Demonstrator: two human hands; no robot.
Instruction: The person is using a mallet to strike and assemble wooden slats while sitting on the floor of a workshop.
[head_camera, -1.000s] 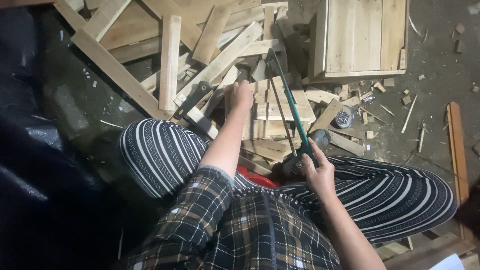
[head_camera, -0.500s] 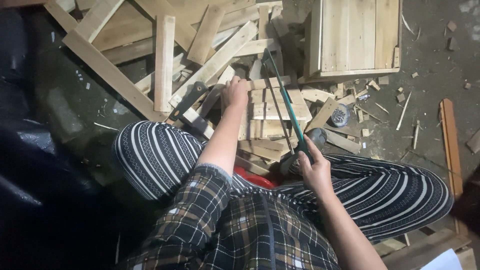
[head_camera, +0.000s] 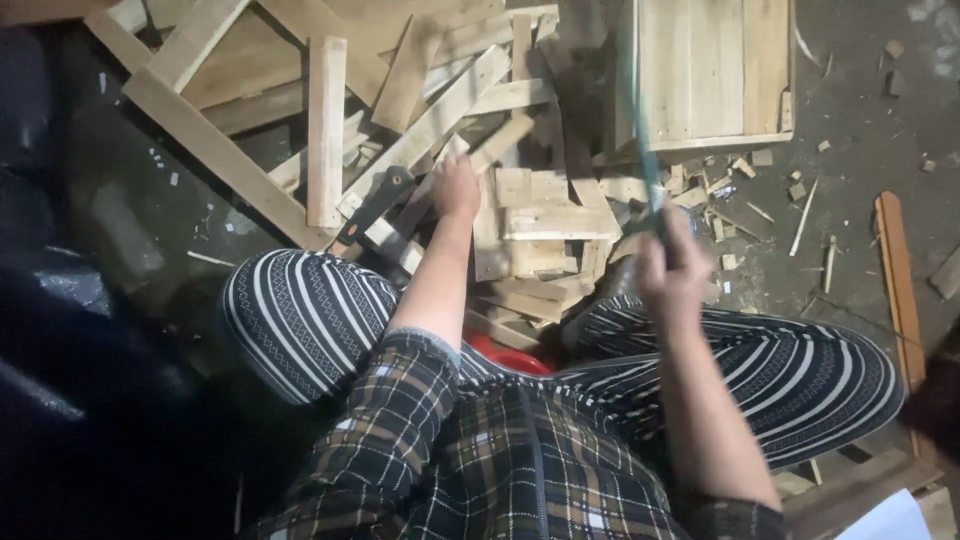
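Observation:
I sit on the floor with striped trousers and a plaid shirt. My left hand (head_camera: 455, 188) rests flat on a stack of short pale wood pieces (head_camera: 545, 220) in front of my knees. My right hand (head_camera: 672, 268) is closed around the lower end of a long thin green-handled tool (head_camera: 638, 120), which points up and away and is blurred by motion. Its far end is lost against the wood, so I cannot tell what kind of head it has. A dark-headed tool (head_camera: 385, 195) lies among the slats just left of my left hand.
Loose wooden slats (head_camera: 325, 130) and a long beam (head_camera: 215, 160) pile up ahead and to the left. A slatted wooden crate (head_camera: 705, 70) stands at the top right. Chips litter the dark floor. A red object (head_camera: 510, 355) shows between my legs; an orange strip (head_camera: 895, 290) lies right.
My right hand has lifted up and to the right with the green tool, which now stands steeper and is blurred. My left hand has stayed on the wood stack.

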